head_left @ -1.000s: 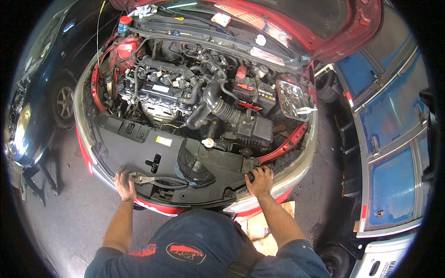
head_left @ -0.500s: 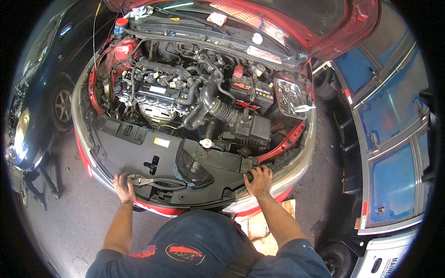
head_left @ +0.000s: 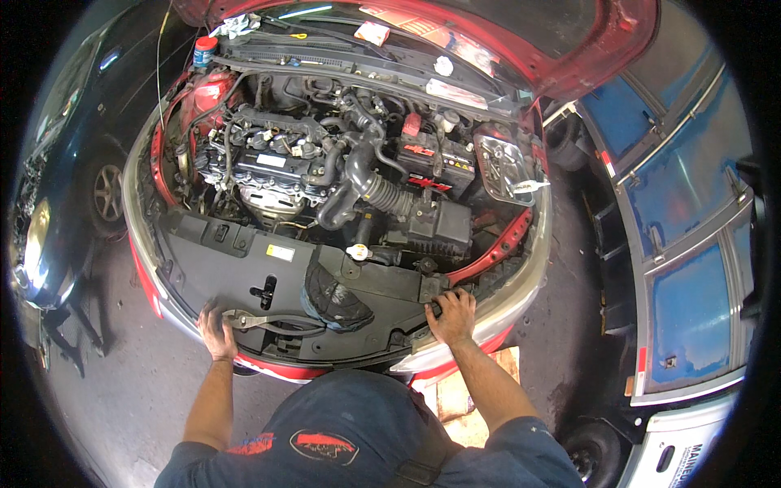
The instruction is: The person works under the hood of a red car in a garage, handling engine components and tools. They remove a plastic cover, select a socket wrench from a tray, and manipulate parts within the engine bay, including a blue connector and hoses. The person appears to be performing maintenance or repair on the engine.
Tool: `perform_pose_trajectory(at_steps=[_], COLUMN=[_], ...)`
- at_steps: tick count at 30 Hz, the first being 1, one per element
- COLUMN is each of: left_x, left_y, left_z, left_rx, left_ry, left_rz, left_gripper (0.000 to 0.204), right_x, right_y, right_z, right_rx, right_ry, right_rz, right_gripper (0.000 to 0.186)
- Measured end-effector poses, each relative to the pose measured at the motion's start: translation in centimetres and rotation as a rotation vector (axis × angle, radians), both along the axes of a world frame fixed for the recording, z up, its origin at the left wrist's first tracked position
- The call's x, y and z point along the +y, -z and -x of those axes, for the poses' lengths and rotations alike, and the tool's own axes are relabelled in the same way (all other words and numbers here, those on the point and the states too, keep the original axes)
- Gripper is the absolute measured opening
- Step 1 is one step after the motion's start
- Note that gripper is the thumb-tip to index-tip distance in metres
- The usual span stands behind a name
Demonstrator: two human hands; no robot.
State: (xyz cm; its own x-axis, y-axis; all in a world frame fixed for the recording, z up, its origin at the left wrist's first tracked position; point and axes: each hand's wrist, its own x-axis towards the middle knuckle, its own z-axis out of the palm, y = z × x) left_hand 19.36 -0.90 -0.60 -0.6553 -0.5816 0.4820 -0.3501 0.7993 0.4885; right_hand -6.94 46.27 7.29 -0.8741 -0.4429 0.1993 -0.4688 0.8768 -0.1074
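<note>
Left hand gripped pliers lying on the black radiator cover. Right hand pressed, fingers curled, on the cover's right end beside the bumper.

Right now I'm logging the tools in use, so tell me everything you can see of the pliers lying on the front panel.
The pliers look like dark metal with long black handles. They lie flat on the black plastic front panel above the bumper, nose pointing to the person's left. The left hand rests at the nose end, touching it. The handles spread slightly and reach toward a dark rag. Whether the fingers close around the tool cannot be told.
</note>
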Motion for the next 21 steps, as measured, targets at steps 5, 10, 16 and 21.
perform_pose_trajectory(at_steps=[5, 10, 16, 21], left_x=[-0.4, -0.3, -0.5, 2.6], left_y=[0.9, 0.4, -6.9, -15.8], left_z=[-0.1, 0.2, 10.2, 28.2], left_rx=[0.011, -0.055, 0.070, 0.209], left_ry=[-0.006, -0.082, -0.328, 0.170], left_rz=[-0.016, -0.058, -0.496, -0.491], left_gripper=[0.031, 0.031, 0.047, 0.048], right_x=[-0.1, 0.0, 0.1, 0.5], right_y=[0.1, 0.0, -0.3, -0.5], right_z=[0.0, 0.1, 0.3, 0.7], right_rx=[0.003, 0.043, 0.058, 0.055], right_ry=[0.002, -0.026, -0.071, -0.091], right_rz=[0.018, 0.027, 0.021, 0.080], right_gripper=[0.032, 0.039, 0.039, 0.034])
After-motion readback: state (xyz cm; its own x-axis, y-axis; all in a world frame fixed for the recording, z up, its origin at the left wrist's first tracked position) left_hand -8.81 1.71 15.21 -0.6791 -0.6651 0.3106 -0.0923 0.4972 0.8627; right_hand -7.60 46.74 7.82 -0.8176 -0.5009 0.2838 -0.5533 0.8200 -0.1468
